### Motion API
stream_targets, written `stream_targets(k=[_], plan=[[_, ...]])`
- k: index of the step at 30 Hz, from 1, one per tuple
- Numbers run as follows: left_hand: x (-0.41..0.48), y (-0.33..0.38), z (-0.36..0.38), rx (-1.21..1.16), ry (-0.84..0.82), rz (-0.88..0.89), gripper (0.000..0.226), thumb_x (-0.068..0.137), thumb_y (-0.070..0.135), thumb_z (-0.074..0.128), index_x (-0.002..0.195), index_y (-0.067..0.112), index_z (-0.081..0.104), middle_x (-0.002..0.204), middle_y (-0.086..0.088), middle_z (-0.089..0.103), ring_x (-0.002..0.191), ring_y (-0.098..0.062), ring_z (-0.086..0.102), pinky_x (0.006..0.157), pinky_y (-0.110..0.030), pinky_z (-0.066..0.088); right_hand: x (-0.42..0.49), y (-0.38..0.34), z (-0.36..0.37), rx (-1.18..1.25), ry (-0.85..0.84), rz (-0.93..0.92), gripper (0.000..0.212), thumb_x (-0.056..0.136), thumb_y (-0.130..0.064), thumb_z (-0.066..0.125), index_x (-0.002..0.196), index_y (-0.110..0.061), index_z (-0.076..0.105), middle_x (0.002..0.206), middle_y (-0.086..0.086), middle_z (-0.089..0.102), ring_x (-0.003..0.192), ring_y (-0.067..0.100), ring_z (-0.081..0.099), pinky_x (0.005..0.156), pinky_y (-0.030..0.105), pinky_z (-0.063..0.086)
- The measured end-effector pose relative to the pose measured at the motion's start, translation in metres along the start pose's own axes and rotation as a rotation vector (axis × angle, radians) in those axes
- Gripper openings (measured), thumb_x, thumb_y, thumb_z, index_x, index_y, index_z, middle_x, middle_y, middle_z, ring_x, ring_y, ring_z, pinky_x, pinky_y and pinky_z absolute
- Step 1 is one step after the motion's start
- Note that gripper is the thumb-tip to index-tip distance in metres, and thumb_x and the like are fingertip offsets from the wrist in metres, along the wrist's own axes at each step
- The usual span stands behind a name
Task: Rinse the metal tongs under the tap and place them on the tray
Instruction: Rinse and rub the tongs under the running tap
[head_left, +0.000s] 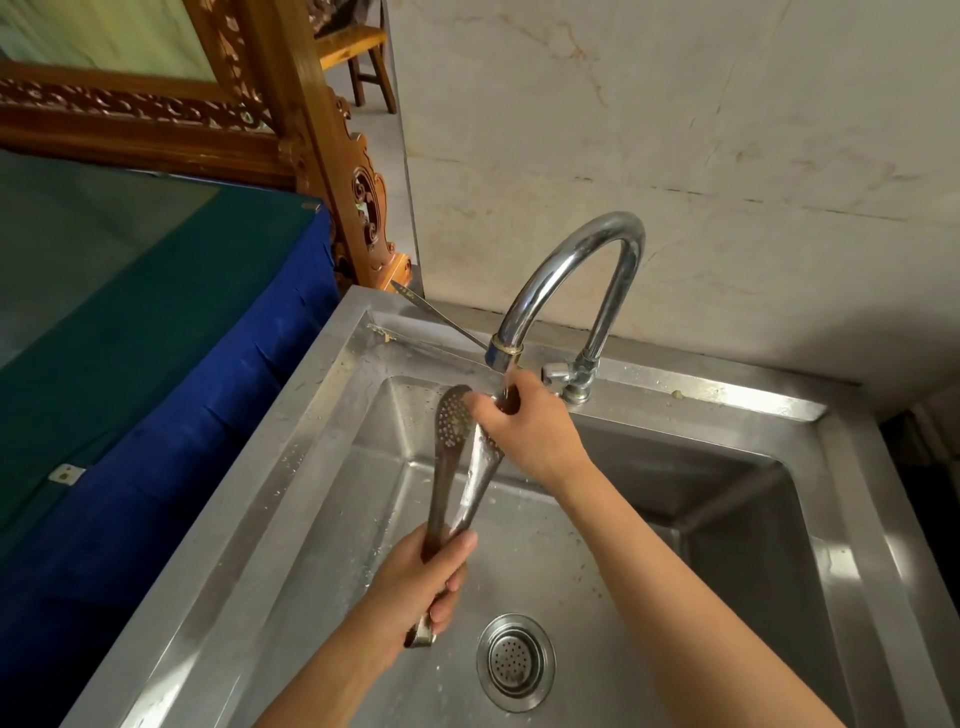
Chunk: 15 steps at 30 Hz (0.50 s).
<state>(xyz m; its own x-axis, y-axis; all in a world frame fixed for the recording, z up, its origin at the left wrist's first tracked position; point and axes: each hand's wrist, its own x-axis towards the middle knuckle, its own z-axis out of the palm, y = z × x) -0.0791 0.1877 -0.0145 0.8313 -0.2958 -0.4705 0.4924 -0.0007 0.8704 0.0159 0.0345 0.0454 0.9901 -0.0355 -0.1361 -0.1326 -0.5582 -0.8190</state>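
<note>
Metal tongs (451, 467) with perforated spoon-shaped ends point up toward the spout of the curved chrome tap (571, 270). My left hand (421, 587) grips them near the hinge end, low over the steel sink basin (322, 545). My right hand (524, 431) is closed around the right jaw of the tongs, directly under the spout, where a thin stream of water falls onto it. No tray is in view.
The round drain strainer (515, 661) sits at the basin's bottom. A knife (436, 314) lies on the sink's back rim behind the tap. A blue-draped table (156, 364) stands to the left, and a marble wall (701, 130) rises behind.
</note>
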Motion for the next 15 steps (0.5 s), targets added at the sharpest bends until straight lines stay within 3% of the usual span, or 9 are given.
stream_targets(k=[2,4,6,8,12,15], plan=[[0.001,-0.003,-0.002,0.071,0.113,0.094,0.047,0.069,0.052,0.066,0.07,0.01,0.046,0.051,-0.002,0.05,0.038,-0.015,0.04,0.041,-0.024,0.038,0.002,-0.002,-0.002,-0.074,-0.078,0.017,0.024,0.083,-0.025,0.057,0.101,-0.013,0.049,0.086,0.004,0.056,0.069,0.017,0.052,0.06,0.028,0.043],[0.002,-0.006,-0.006,0.037,0.214,0.122,0.048,0.069,0.054,0.06,0.073,0.007,0.05,0.058,-0.004,0.057,0.043,-0.016,0.047,0.044,-0.023,0.042,0.003,-0.002,-0.004,-0.061,-0.113,0.013,0.036,0.084,-0.008,0.051,0.12,-0.009,0.047,0.101,0.013,0.062,0.083,0.026,0.061,0.073,0.039,0.053],[0.004,-0.008,-0.01,0.025,0.278,0.125,0.051,0.069,0.054,0.055,0.075,0.003,0.05,0.055,-0.004,0.059,0.044,-0.017,0.05,0.043,-0.025,0.043,0.002,-0.002,-0.005,-0.016,-0.112,-0.047,0.04,0.085,-0.002,0.048,0.124,-0.009,0.049,0.108,0.015,0.066,0.091,0.031,0.064,0.084,0.045,0.053],[0.003,-0.012,-0.011,0.09,0.315,0.162,0.052,0.07,0.055,0.053,0.074,0.003,0.051,0.049,-0.002,0.057,0.043,-0.017,0.049,0.042,-0.024,0.041,0.002,0.0,-0.003,0.094,-0.148,-0.067,0.041,0.086,0.0,0.051,0.125,-0.009,0.048,0.111,0.015,0.065,0.096,0.032,0.064,0.085,0.047,0.054],[0.0,-0.016,-0.01,0.175,0.389,0.276,0.057,0.073,0.056,0.049,0.074,-0.001,0.051,0.045,0.0,0.05,0.039,-0.013,0.043,0.037,-0.02,0.036,0.007,0.005,0.003,0.213,-0.216,-0.004,0.051,0.078,0.004,0.061,0.124,-0.014,0.047,0.098,0.005,0.064,0.095,0.03,0.063,0.087,0.046,0.054],[-0.001,-0.018,-0.008,0.204,0.448,0.335,0.057,0.075,0.052,0.049,0.072,-0.005,0.048,0.047,-0.003,0.05,0.039,-0.016,0.041,0.037,-0.021,0.036,0.012,0.004,0.005,0.043,-0.138,-0.006,0.033,0.079,-0.001,0.064,0.106,-0.015,0.053,0.078,-0.01,0.052,0.069,0.015,0.059,0.064,0.029,0.058]])
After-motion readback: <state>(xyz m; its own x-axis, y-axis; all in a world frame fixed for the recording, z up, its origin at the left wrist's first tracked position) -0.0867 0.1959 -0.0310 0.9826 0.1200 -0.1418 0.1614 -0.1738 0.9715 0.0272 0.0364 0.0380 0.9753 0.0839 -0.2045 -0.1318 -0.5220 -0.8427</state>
